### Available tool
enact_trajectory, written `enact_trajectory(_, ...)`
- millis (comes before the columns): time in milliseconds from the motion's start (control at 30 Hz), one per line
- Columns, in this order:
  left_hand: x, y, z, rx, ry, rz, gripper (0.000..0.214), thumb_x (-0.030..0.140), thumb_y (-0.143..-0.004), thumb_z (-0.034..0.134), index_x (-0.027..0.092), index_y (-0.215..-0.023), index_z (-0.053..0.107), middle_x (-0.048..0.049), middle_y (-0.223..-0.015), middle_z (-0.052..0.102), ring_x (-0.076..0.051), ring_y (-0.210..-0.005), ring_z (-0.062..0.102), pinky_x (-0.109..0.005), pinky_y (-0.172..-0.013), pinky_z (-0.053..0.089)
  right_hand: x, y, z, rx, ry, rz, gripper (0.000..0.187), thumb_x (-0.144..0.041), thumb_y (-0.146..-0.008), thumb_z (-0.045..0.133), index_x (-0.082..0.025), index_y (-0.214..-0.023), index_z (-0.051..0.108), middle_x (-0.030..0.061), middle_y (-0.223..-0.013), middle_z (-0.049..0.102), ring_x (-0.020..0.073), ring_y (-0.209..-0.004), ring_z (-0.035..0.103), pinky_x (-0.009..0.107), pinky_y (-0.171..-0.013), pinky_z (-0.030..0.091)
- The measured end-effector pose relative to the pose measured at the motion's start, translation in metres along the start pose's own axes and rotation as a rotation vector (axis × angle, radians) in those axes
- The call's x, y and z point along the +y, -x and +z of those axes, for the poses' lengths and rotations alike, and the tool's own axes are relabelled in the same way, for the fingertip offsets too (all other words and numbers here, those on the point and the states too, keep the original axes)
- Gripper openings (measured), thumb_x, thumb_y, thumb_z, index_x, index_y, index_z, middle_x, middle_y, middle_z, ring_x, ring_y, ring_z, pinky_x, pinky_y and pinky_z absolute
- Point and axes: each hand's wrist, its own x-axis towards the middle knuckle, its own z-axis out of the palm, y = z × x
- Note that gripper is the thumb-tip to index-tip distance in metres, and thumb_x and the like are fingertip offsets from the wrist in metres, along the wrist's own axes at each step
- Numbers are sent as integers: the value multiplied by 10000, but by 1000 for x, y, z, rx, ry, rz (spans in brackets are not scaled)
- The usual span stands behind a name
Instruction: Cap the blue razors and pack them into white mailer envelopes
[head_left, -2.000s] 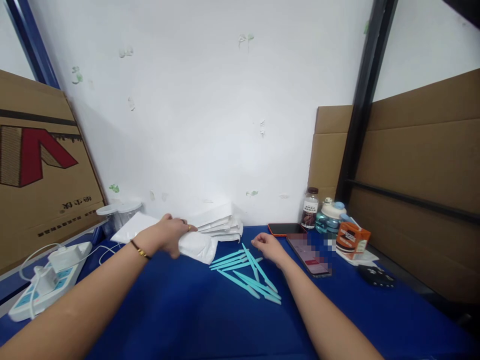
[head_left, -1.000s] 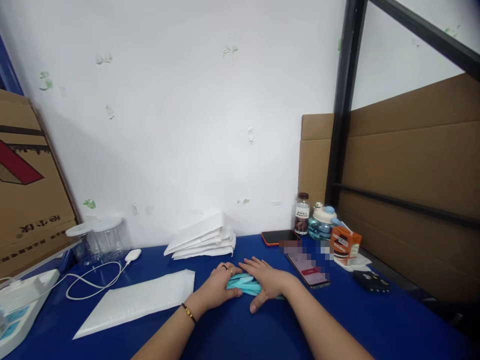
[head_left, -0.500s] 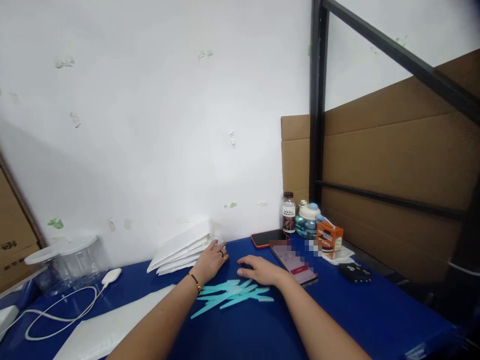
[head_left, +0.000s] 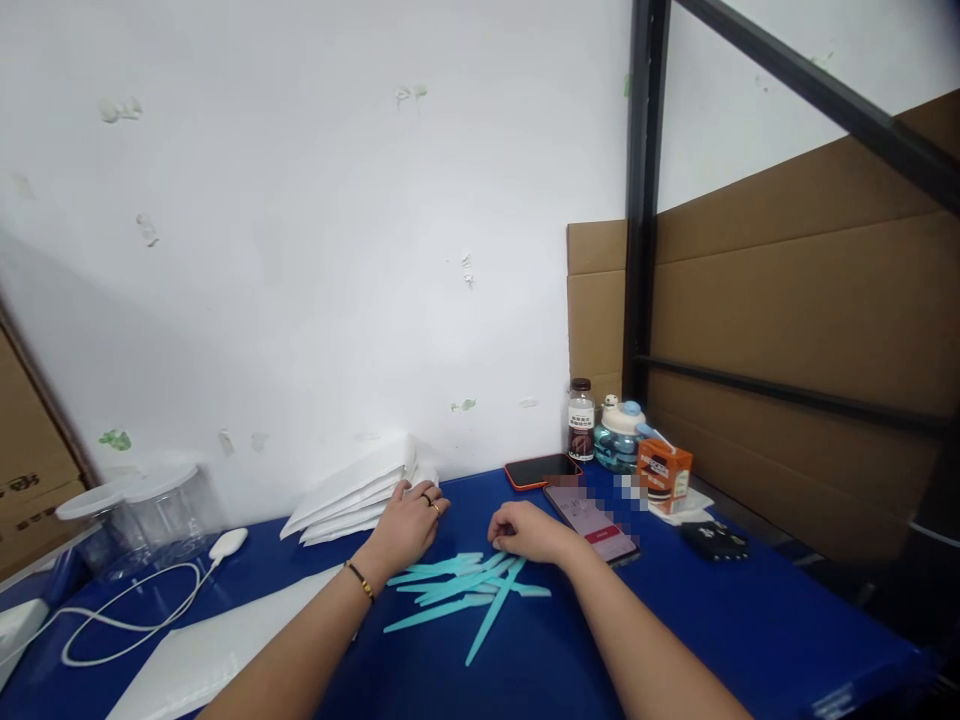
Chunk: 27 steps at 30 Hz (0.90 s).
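A loose pile of slim turquoise eyebrow razors [head_left: 442, 585] lies on the blue tabletop [head_left: 427, 680]. At the pile's far right edge, my right hand [head_left: 525, 530] pinches one eyebrow razor [head_left: 491, 620], whose tapered handle points down and left across the others. The fingertips are partly hidden behind the hand. My left hand [head_left: 407, 520], with rings and a bracelet, is open with fingers stretched, just above the pile and beside a stack of white padded envelopes [head_left: 349, 490]. Nothing shows in it. Another white envelope [head_left: 217, 640] lies flat, partly beneath my left forearm.
Two phones, one orange-edged [head_left: 544, 470] and one with a lit screen [head_left: 589, 520], lie at right. Behind stand a brown-capped bottle [head_left: 580, 420], a blue water bottle [head_left: 619, 440] and an orange box [head_left: 664, 475]. Clear tubs [head_left: 161, 520] and a white cable [head_left: 135, 625] occupy the left.
My right hand has closed, its fingers drawn in on one razor, which now lies slanted across the pile. My left hand has shifted slightly left. The view has moved a little.
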Motion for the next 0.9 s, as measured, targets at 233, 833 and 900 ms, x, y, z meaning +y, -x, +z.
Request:
enact_trajectory(233,23,34,-18,-296,465,-206,224,354,-831,431,226,-954,568,-27,-916,578,-172,-853,533,-259,-722,400,6,6,-7,-109,-5,132,195,-242,-649,645,-177,-830,677,28,-802,651,126,-652,591,197,-573,445)
enact_trajectory(833,39,46,0,-143,620,-312,194,304,-842,423,219,-840,597,-3,-840,639,-151,-792,566,-234,-677,373,-13,-2,12,-77,-179,-31,217,-352,-708,626,-155,-775,687,-11,-613,602,94,-547,511,177,-485,359)
enact_trajectory(900,36,46,-1,-140,560,-317,188,299,-842,431,228,-839,605,-2,-870,647,-162,-842,565,-251,-715,364,-11,-4,15,-95,-213,-27,220,-349,-713,618,-150,-771,689,-15,-600,596,90,-533,489,177,-478,346)
